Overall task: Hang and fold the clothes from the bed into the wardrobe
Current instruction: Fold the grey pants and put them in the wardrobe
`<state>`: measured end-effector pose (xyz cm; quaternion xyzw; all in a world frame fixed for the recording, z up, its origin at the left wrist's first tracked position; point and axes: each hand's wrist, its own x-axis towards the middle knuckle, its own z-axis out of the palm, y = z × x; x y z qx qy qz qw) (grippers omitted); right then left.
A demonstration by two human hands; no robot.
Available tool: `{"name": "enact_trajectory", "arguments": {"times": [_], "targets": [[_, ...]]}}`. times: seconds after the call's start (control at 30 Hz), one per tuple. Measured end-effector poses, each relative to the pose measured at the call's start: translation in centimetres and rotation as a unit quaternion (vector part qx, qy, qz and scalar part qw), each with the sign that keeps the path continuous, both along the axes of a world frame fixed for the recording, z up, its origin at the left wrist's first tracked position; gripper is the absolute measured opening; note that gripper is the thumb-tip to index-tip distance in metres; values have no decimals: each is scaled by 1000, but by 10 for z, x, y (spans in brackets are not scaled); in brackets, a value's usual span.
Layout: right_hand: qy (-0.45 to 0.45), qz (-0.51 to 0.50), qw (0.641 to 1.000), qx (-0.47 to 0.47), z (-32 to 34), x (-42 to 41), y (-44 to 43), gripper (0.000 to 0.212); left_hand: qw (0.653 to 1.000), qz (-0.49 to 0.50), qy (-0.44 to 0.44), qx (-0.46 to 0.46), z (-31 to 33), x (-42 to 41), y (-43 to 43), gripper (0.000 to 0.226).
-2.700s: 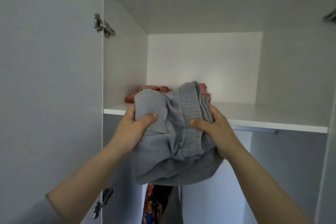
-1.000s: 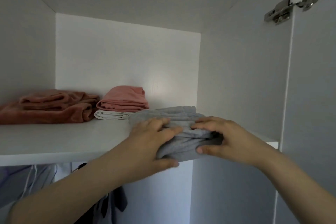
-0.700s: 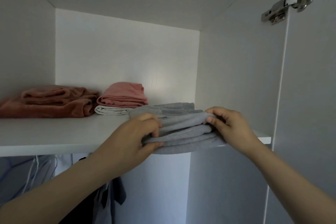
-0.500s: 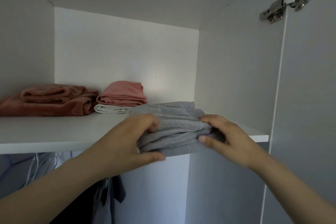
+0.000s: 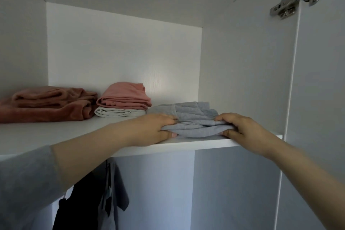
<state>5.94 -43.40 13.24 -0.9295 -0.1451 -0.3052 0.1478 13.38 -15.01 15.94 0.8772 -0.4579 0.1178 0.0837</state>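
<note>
Both hands grasp one thing: the left hand (image 5: 158, 129) grips the left end of the grey folded garment (image 5: 194, 121), with fingers curled over the top and the thumb under it, and the right hand (image 5: 240, 129) pinches its right end in the same way. This garment lies on the shelf (image 5: 56, 136) of the wardrobe, at the near edge, near the right wall. Just beside it to the left, farther back, a pink folded garment (image 5: 125, 95) lies on a white folded piece (image 5: 117, 113). At far left lies a rust-coloured fleece (image 5: 46, 104). Dark hanging clothes (image 5: 112, 192) show under the shelf.
</note>
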Motion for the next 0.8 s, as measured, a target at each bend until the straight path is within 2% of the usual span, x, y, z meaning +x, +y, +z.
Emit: {"name": "enact_trajectory", "arguments": {"times": [0.23, 0.37, 0.47, 0.7, 0.8], "targets": [[72, -23, 997, 32, 10, 33, -13, 19, 996, 38, 17, 79, 12, 35, -26, 64], [142, -35, 989, -20, 25, 61, -24, 21, 994, 52, 4, 99, 8, 64, -39, 64], [146, -46, 986, -64, 28, 91, -30, 24, 992, 69, -8, 110, 8, 88, -50, 65], [178, -21, 977, -115, 34, 155, -46, 30, 990, 104, -31, 95, 11, 136, -67, 58], [193, -2, 975, -108, 33, 178, -49, 36, 984, 140, -56, 91, 14, 151, -76, 41]]}}
